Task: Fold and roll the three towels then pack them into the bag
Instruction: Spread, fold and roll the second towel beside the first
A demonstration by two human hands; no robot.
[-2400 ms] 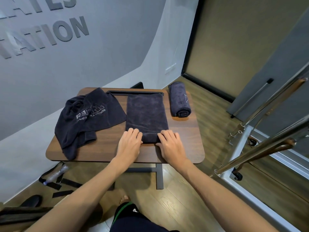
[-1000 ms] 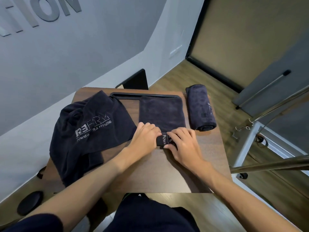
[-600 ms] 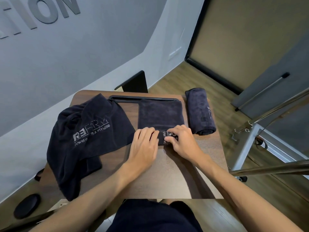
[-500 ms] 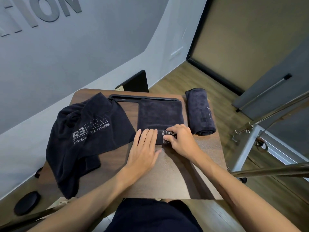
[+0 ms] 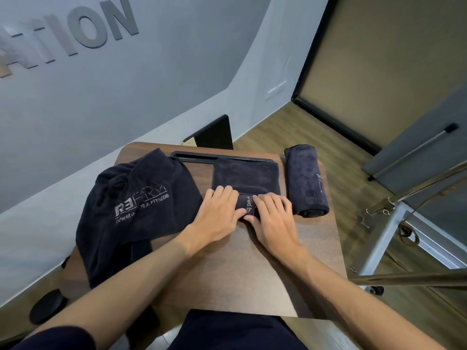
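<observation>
left hand (image 5: pixel 216 212), right hand (image 5: pixel 271 218): curled gripping towel roll (image 5: pixel 246 205); roll's axis left-right

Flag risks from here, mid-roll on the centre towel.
1. The left hand and right hand sit on the roll with a gap between them; the middle towel may roll loose or skewed.
2. Its far edge meets the black slot; it could catch.
3. The rolled towel lies near the table's right edge; a nudge could drop it.
</observation>
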